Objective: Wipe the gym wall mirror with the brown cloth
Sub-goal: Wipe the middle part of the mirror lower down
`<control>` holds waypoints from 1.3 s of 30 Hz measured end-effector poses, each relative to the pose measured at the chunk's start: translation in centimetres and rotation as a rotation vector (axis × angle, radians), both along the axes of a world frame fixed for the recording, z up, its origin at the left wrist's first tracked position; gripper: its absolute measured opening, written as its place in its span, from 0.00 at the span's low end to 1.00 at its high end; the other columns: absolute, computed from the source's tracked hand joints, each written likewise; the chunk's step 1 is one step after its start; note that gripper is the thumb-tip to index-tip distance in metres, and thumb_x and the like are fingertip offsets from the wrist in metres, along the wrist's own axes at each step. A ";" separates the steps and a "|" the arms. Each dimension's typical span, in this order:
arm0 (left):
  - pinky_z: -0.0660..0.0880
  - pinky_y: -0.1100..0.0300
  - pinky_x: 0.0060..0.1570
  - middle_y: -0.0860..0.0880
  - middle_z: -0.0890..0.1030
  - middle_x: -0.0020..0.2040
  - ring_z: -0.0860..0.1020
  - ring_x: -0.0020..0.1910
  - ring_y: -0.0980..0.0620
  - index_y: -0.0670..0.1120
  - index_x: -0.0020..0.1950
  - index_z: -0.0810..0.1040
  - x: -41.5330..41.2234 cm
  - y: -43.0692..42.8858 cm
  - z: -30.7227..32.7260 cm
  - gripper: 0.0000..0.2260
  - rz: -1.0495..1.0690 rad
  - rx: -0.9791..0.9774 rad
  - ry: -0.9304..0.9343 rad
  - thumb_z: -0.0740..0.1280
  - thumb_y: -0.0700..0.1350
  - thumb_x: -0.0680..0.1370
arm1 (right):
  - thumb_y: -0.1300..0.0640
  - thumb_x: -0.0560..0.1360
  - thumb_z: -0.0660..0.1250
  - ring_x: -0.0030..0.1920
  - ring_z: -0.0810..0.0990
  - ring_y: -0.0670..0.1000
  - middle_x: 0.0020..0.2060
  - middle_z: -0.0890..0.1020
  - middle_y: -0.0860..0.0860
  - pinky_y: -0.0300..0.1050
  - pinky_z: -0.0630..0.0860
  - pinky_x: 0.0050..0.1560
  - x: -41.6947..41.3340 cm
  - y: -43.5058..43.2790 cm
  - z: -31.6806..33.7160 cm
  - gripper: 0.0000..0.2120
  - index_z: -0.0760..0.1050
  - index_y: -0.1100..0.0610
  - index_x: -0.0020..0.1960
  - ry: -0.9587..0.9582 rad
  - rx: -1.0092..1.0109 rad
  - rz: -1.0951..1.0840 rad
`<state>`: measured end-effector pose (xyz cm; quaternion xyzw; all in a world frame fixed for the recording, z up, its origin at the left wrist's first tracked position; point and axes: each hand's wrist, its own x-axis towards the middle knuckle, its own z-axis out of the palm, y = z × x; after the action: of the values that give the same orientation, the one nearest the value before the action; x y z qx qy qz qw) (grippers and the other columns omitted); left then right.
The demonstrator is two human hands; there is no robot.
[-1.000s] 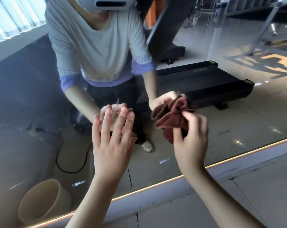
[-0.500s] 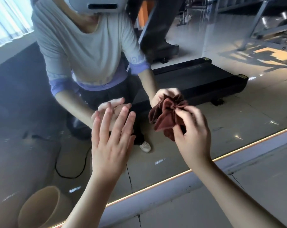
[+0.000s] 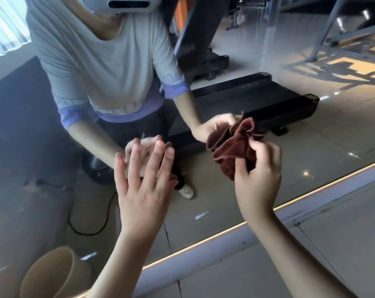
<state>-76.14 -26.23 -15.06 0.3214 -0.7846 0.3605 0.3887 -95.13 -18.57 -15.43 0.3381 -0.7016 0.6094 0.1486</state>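
Note:
The wall mirror (image 3: 311,151) fills most of the head view and ends at a lit lower edge near the floor. My right hand (image 3: 257,179) grips the bunched brown cloth (image 3: 231,147) and holds it against the glass, right of centre. My left hand (image 3: 143,186) is flat, fingers straight and together, with the fingertips at the glass to the left of the cloth. Both hands and the cloth show again as reflections just above.
The mirror reflects a person in a grey top, a black treadmill (image 3: 257,97), a black cable (image 3: 90,229) on the floor and a tan bucket (image 3: 49,274) at the lower left. Grey tiled floor (image 3: 311,254) lies below the mirror's edge.
My right hand has regripped the cloth, bunching it tighter and shifting slightly up and left on the glass. My left hand has stayed flat in nearly the same place.

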 end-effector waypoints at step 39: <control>0.51 0.42 0.77 0.45 0.67 0.74 0.58 0.75 0.39 0.43 0.75 0.67 -4.2 0.9 0.5 0.32 -0.028 -0.013 -0.028 0.74 0.45 0.74 | 0.72 0.69 0.70 0.54 0.81 0.55 0.54 0.80 0.56 0.30 0.70 0.53 -3.9 1.0 -0.2 0.16 0.82 0.60 0.54 0.137 0.041 0.112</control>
<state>-80.38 -25.29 -14.57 0.3028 -0.7920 0.3644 0.3850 -99.01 -17.55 -15.67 0.4206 -0.6822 0.5776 0.1550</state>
